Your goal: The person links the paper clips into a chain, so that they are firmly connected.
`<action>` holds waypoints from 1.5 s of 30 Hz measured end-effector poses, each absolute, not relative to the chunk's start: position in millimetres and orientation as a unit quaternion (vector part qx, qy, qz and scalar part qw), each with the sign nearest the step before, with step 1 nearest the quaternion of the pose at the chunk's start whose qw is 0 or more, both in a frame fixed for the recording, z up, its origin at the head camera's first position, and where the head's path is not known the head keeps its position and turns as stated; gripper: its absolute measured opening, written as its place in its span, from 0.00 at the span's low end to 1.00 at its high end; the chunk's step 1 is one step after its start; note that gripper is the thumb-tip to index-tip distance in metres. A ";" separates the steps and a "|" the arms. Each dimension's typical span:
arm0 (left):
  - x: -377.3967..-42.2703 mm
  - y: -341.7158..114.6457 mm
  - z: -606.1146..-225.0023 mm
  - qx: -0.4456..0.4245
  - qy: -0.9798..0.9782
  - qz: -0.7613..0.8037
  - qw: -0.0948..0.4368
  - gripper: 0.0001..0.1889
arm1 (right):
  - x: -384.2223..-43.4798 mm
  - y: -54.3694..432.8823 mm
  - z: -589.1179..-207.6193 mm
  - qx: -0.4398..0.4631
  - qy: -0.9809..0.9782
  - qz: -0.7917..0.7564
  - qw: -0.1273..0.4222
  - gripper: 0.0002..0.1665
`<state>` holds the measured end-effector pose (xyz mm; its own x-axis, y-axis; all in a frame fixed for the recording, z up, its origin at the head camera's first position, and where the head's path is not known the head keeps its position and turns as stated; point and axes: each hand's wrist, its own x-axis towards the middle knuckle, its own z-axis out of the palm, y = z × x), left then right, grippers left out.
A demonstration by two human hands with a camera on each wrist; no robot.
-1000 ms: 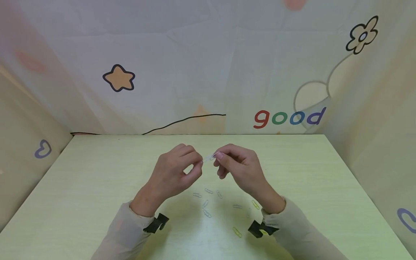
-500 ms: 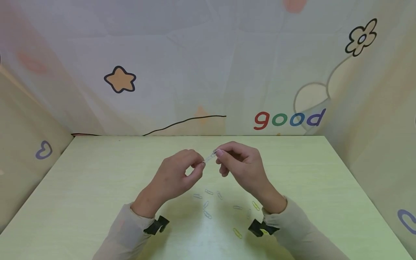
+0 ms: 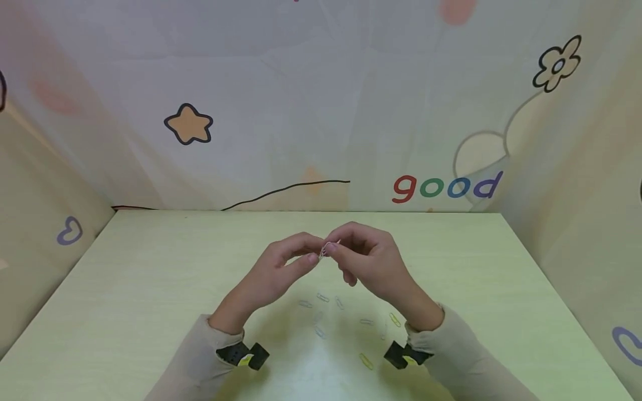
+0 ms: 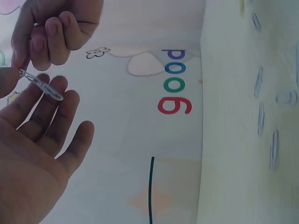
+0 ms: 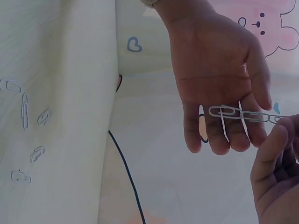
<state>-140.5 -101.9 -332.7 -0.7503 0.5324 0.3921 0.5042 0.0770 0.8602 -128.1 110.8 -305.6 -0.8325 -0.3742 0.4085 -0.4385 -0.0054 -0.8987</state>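
Observation:
My right hand (image 3: 371, 262) pinches one end of a short chain of linked silver paper clips (image 5: 242, 114) between thumb and index finger. In the right wrist view, the chain stretches sideways across my left hand (image 5: 215, 70), whose fingers (image 5: 216, 135) are extended and whose thumb stands apart from the wire. The left wrist view shows the chain (image 4: 44, 86) slanting down in front of the left fingertips; whether it touches them I cannot tell. Both hands are raised above the table, close together.
Several loose silver paper clips (image 3: 322, 297) lie on the pale table (image 3: 150, 289) below the hands. Yellow paper clips (image 3: 365, 361) lie nearer the right wrist. A printed curtain (image 3: 281, 111) borders the table at the back and sides.
My left hand has loosened its pinch on the chain's lower end; its fingers have straightened and moved right, closer to the right hand. The right hand keeps its pinch and has dipped slightly.

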 end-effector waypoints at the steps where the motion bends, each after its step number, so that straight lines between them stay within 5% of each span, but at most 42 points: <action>1: -140.8 -101.2 -333.0 0.359 0.720 0.594 0.021 0.12 | -128.2 110.5 -306.0 0.289 -0.703 0.650 0.023 0.03; 32: -135.2 -101.5 -329.0 0.307 0.653 0.676 0.150 0.08 | -121.6 116.7 -307.9 0.283 -0.719 0.634 0.016 0.03; 45: -140.6 -95.9 -334.1 0.359 0.595 0.698 0.172 0.09 | -117.6 117.0 -303.3 0.290 -0.709 0.642 0.018 0.03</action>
<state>-140.6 -95.9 -334.1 -0.6829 0.6679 0.2959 0.1863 -0.2325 0.9546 -117.6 117.0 -303.3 -0.8310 -0.3892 0.3974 -0.4342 0.0072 -0.9008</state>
